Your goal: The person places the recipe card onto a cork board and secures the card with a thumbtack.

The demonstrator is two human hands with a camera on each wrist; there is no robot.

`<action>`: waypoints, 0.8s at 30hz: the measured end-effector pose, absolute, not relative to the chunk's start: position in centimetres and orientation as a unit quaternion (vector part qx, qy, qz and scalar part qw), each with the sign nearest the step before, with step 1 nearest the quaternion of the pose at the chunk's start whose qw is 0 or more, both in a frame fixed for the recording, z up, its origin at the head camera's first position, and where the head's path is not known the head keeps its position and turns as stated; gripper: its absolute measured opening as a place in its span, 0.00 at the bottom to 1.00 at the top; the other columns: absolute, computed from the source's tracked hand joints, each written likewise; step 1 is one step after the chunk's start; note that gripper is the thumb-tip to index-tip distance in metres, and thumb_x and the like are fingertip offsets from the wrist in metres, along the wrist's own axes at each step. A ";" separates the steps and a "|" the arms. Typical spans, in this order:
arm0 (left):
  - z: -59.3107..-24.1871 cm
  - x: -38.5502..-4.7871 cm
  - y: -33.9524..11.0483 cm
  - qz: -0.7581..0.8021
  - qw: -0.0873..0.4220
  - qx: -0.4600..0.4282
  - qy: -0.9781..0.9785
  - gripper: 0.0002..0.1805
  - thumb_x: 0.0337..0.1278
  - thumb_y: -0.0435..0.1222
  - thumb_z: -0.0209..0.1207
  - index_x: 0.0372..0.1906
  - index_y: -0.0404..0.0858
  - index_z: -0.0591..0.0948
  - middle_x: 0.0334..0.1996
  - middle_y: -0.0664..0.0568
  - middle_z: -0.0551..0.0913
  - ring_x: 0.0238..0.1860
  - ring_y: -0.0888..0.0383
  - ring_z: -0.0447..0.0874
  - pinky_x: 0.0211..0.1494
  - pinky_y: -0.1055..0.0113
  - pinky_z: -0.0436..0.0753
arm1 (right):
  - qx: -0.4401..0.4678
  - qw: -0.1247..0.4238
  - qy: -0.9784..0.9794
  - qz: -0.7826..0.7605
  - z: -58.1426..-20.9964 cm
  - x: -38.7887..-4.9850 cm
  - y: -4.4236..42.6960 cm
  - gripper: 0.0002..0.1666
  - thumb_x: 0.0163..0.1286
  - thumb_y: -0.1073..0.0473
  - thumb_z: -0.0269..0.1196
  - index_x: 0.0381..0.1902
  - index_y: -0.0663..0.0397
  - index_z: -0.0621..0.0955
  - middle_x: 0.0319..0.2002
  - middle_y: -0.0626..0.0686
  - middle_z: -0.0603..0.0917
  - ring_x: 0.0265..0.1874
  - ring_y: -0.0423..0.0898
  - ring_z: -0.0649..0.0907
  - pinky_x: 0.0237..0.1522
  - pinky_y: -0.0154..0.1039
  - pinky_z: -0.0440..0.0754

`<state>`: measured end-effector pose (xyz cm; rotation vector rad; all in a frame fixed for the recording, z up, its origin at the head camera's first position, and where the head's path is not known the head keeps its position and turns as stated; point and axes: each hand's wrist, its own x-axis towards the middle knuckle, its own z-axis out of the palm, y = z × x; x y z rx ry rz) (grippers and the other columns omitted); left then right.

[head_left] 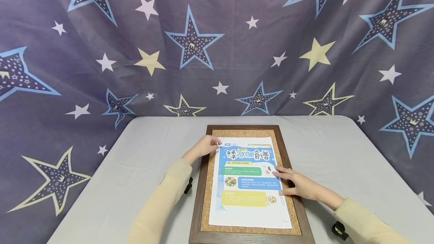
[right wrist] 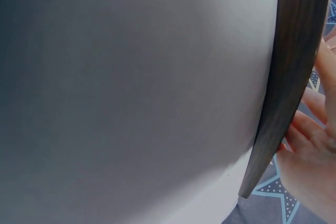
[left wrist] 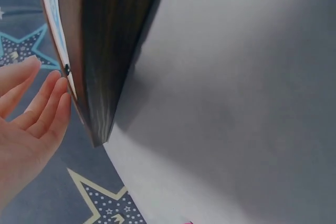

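- The printed sheet [head_left: 249,182] lies face up on the cork panel [head_left: 245,133] of a board with a dark brown wooden frame [head_left: 281,144]; a margin of cork shows on all four sides of the paper.
- The left hand [head_left: 205,146] reaches across the frame's left side to the sheet's upper left corner. Its fingers are extended with a slight bend and lie close together, the thumb standing apart from them.
- By those fingertips, in the left wrist view, sits a small dark object [left wrist: 66,69] at the paper's edge (too small to name). Whether the fingers press on it, one cannot tell.
- The right hand [head_left: 300,184] crosses the frame's right side, its fingers spread and the thumb well apart, the tips at the sheet's right edge about halfway down. It pinches nothing; how firmly it rests there does not show.
- The sheet carries large characters on a blue ground near the top, then green, blue and yellow panels with small pictures beside them.
- The board rests on a table with a pale grey cover [head_left: 339,161].
- Cream sleeves [head_left: 162,195] cover both arms.
- Behind the table hangs a grey-purple curtain [head_left: 234,22], patterned with blue, yellow and white stars.
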<state>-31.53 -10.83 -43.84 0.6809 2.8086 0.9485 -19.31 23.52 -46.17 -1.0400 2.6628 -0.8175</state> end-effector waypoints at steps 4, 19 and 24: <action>-43.7 -31.0 -11.3 0.313 0.026 0.232 0.920 0.09 0.52 0.28 0.55 0.39 0.31 0.80 0.33 0.45 0.80 0.33 0.54 0.75 0.37 0.64 0.75 | -0.347 0.086 0.894 -0.271 -46.1 -19.3 23.5 0.39 0.57 0.45 0.59 0.59 0.67 0.66 0.62 0.67 0.59 0.59 0.65 0.60 0.52 0.58 0.65; -42.5 -28.9 -14.1 0.339 0.013 0.216 0.916 0.11 0.54 0.32 0.56 0.42 0.32 0.79 0.33 0.47 0.79 0.34 0.55 0.76 0.40 0.63 0.75 | -0.352 0.080 0.892 -0.271 -46.0 -19.3 23.4 0.39 0.57 0.46 0.60 0.58 0.68 0.67 0.62 0.67 0.60 0.59 0.65 0.60 0.52 0.58 0.65; -42.3 -28.1 -15.4 0.341 0.015 0.204 0.918 0.11 0.54 0.32 0.56 0.42 0.32 0.79 0.33 0.49 0.79 0.34 0.56 0.76 0.40 0.63 0.75 | -0.353 0.083 0.891 -0.274 -46.0 -19.3 23.5 0.38 0.57 0.46 0.60 0.58 0.67 0.67 0.62 0.67 0.60 0.59 0.65 0.60 0.51 0.58 0.65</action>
